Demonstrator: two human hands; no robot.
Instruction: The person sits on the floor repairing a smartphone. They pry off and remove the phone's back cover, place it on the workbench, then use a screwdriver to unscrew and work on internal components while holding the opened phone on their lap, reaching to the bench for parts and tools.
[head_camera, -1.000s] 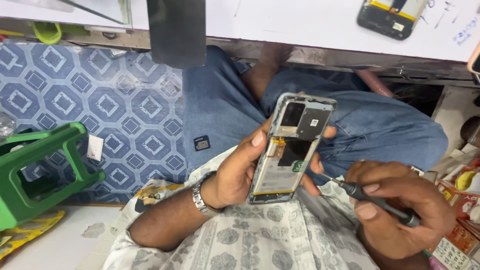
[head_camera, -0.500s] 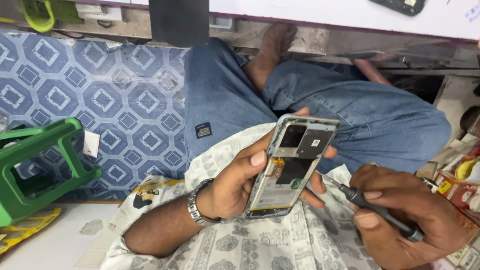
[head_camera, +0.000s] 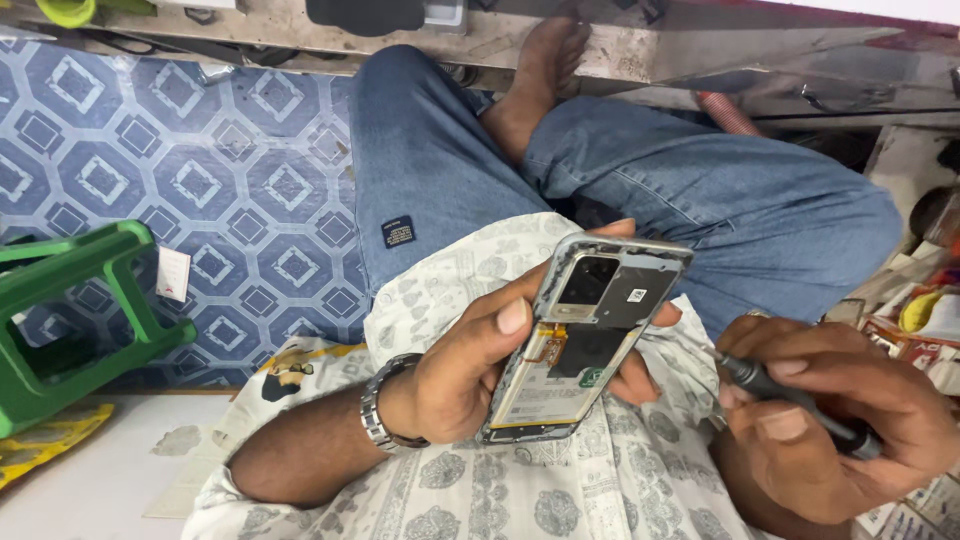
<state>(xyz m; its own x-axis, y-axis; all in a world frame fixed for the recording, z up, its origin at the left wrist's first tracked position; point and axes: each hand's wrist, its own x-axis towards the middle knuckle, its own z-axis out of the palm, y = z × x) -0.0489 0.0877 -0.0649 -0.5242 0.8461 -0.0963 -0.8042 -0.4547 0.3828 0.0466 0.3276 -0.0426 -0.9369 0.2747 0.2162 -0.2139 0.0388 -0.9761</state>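
My left hand grips an opened smartphone with its back cover off, tilted over my lap. Its battery, camera module and metal shield plates show. My thumb lies along the phone's left edge and my fingers wrap behind its right edge. My right hand holds a dark screwdriver at the lower right. The screwdriver's tip end points left toward the phone's right side, a short gap away from it. A metal watch sits on my left wrist.
I sit cross-legged in blue jeans and a patterned shirt, one bare foot near a metal workbench edge. A green plastic stool stands at left on blue patterned flooring. Colourful packets clutter the right edge.
The view has tilted downward, so the bench top and the things on it have left the frame. The screwdriver tip has drawn back slightly from the phone. My left hand keeps its grip.
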